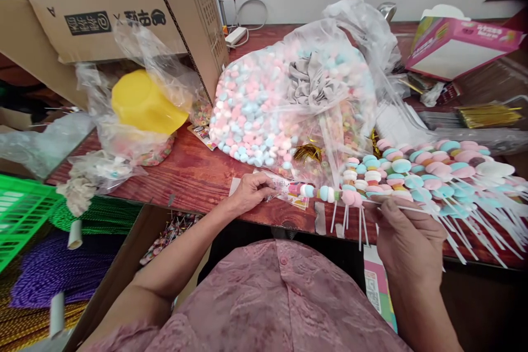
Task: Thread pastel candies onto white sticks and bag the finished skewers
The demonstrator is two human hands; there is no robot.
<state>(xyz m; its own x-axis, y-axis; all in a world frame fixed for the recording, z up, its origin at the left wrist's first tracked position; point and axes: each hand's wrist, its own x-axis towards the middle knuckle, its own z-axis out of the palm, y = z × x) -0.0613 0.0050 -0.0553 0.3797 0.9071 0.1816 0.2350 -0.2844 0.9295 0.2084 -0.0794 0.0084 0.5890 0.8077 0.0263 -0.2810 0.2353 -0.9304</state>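
My left hand pinches the open end of a small clear printed wrapper lying on the red wooden table. My right hand grips the white stick of a candy skewer whose pink, blue and white sweets point into that wrapper. A pile of finished candy skewers with white sticks fans out on the table just beyond my right hand.
A big clear bag of pastel candies lies mid-table. A yellow bowl sits in plastic at left under a tipped cardboard box. A pink box and gold twist ties are at right. Green basket at lower left.
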